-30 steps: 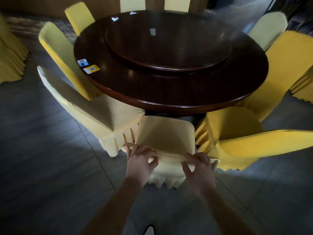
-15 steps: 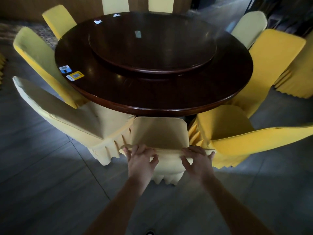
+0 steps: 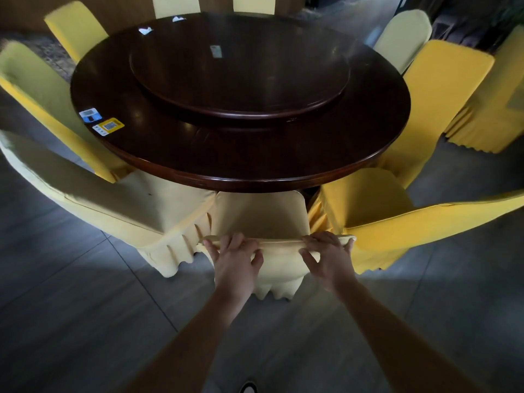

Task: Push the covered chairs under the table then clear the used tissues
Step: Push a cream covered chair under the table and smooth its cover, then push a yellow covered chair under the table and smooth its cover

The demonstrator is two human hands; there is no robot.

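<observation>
Both hands hold the top edge of the backrest of the nearest covered chair, the pale yellow one whose seat sits partly under the near rim of the round dark tabletop. The left hand has its grip closed on the backrest edge, fingers curled over the top and thumb against the back of the cover; the right hand grips the same edge a little farther along, fingers over the top. On the far side of the tabletop, near its rim, lie two small white used tissues, close together but apart. A raised round turntable fills the middle of the tabletop, and two printed stickers lie near its left rim. More yellow covered chairs ring the tabletop on both sides.
</observation>
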